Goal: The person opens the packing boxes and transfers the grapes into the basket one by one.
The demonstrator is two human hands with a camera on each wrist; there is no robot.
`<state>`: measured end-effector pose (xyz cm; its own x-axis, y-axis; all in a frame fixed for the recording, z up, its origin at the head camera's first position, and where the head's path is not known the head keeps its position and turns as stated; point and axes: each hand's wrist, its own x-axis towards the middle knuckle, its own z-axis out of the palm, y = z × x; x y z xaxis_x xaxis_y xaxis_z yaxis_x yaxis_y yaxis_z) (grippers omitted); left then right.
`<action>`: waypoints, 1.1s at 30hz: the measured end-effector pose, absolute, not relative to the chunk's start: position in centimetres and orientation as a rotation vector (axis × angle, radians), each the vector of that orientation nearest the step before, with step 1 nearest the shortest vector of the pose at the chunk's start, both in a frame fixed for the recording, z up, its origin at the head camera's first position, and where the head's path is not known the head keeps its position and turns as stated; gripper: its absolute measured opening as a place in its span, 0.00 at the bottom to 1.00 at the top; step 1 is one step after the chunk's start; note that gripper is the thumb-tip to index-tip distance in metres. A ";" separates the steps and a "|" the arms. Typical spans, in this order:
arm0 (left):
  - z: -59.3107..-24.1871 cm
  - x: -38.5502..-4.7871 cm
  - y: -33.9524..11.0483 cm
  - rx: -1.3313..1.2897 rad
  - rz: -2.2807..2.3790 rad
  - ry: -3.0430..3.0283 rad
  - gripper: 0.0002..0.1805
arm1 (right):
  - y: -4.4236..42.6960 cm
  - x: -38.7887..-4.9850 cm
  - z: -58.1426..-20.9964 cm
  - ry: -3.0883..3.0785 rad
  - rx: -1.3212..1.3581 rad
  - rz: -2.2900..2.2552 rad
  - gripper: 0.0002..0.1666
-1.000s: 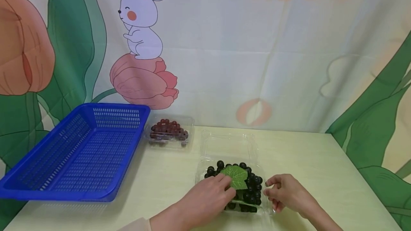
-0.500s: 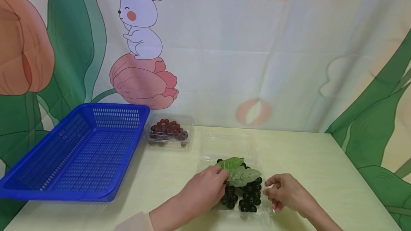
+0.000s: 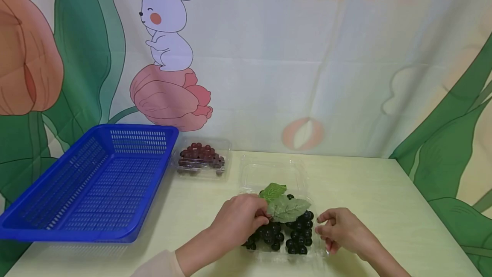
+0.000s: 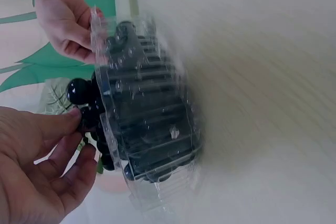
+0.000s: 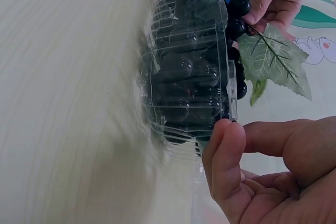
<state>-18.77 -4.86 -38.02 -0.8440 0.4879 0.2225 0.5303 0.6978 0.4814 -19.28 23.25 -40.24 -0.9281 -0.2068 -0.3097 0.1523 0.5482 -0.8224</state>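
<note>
A bunch of black grapes with green leaves lies in an open clear plastic clamshell box. Some of its grapes stand above the rim. My left hand pinches the bunch at its top, by the stem beside the leaves; the exact grip is partly hidden. At the opposite side of the box, my right hand pinches the rim between thumb and fingers, as the right wrist view shows close up. The box's lid is folded back, flat on the table.
To the left stands a blue plastic basket with slotted walls. Between it and the box, near the back, sits a closed clear box of red grapes. A printed curtain hangs behind the pale table.
My left hand has drawn back slightly to the left, and the leaves have turned over and lifted, uncovering more grapes. The right hand has stayed at the box's rim.
</note>
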 end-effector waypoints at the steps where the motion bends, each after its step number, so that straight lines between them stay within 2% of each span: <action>1: -38.0 -18.8 -4.9 -0.834 -0.872 -2.836 0.11 | 23.2 -19.3 -40.2 2.417 -0.039 -1.334 0.16; 5: -37.9 -19.1 -5.3 -0.832 -1.131 -2.881 0.13 | 23.2 -19.3 -40.3 2.420 -0.020 -1.329 0.15; 9: -37.9 -19.5 -5.7 -0.865 -1.362 -2.901 0.06 | 23.2 -19.3 -40.2 2.419 -0.017 -1.326 0.15; 33: -37.3 -20.6 -6.6 -0.698 -1.641 -2.992 0.06 | 23.3 -19.2 -40.4 2.424 -0.058 -1.346 0.16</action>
